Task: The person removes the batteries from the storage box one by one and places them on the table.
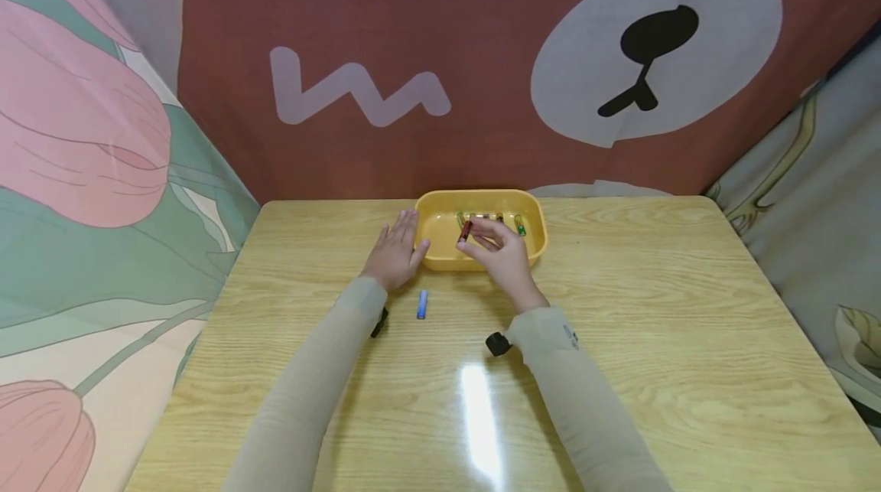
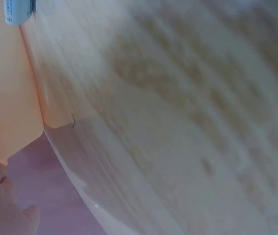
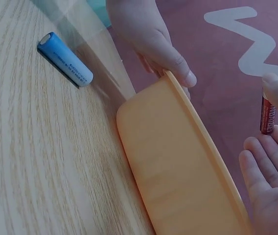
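A small dark red battery (image 1: 465,232) is pinched between the thumb and fingers of my right hand (image 1: 508,262), over the yellow plastic tray (image 1: 454,265). Printed lettering shows on its side in the right wrist view. My left hand (image 1: 392,253) lies at the tray's left end with fingers straight, its thumb at the rim. In front of the tray, a blue battery (image 1: 422,304) lies on the table. Inside the tray are several small batteries, among them a green and yellow one (image 1: 519,225); my right hand partly hides the tray's interior.
The tray stands near the back edge of the wood-grain table (image 1: 654,308). Behind it hangs a reddish-brown printed cloth (image 1: 482,94), with flowered cloth (image 1: 103,171) on the left. Black wrist cameras sit at both cuffs, and a bright reflection crosses the table's front.
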A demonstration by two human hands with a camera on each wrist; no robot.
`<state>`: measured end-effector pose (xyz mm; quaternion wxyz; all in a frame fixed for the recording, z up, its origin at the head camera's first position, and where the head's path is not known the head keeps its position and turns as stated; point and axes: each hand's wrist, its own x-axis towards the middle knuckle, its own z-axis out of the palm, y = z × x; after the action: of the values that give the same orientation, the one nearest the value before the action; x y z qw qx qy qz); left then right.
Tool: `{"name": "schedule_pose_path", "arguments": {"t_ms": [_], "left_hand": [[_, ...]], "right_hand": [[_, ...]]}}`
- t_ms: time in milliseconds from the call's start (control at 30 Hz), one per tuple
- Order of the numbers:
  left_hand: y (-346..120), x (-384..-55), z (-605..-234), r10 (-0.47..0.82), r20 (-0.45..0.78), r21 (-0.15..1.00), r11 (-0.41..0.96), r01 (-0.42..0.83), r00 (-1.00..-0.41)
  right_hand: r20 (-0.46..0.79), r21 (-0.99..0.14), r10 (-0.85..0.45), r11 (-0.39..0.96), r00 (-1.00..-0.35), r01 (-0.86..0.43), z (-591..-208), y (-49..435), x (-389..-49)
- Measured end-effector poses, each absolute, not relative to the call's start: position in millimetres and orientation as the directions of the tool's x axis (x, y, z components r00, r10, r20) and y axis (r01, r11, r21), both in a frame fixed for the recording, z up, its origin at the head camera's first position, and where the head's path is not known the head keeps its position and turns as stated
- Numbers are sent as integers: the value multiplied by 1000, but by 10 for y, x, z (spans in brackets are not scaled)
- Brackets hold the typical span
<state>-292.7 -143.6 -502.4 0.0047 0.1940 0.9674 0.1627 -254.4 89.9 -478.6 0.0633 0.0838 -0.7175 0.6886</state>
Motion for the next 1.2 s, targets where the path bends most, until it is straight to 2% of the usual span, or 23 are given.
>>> {"name": "schedule_pose_path", "arguments": {"t_ms": [367,967,1200], "left_hand": [[-1433,-2926,-4990,369,33,312,879,360,-929],[-1435,-2926,-5013,367,43,316,877,362,-929],[-1440,-2918,-4975,379,15,251,894,370,-925]], "right_hand": [[229,-973,-50,1,-972,-229,-4736,891,-2420],[179,-984,-44,-5,-983,-179,-4781,894,-2172],[173,-985,-53,-4,-983,-174,-4861,860,-2092]]}}
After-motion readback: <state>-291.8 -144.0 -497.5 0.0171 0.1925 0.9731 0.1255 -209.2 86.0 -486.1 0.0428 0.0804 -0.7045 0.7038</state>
